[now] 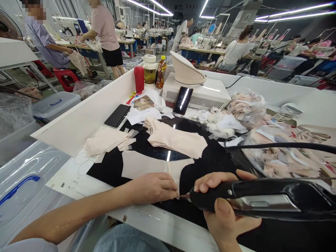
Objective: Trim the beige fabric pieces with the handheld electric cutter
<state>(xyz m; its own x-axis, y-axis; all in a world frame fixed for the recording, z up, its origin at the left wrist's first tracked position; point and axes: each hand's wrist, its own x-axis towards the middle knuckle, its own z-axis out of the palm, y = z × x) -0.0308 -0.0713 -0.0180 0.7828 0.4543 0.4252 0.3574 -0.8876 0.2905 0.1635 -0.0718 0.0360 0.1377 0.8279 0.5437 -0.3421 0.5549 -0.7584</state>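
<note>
My right hand (223,206) is wrapped round the front of a black corded handheld power tool (265,199) with a silver side panel. The tool's thin tip (185,196) points left, to the edge of a flat beige fabric piece (144,164) on the black work surface (105,168). Beside that tip, my left hand (157,187) is closed at the fabric's edge, fingers pressed together on it. Behind lie a stack of cut beige fabric (177,138) and a smaller beige stack (106,141) with clear tabs sticking out.
A white box unit (196,94), a phone (183,100), a red flask (139,79), a jar (149,70) and a drink bottle (161,72) stand behind. Bagged beige pieces (283,150) crowd the right, under the cable (283,145). Several people work beyond the white partition (86,115).
</note>
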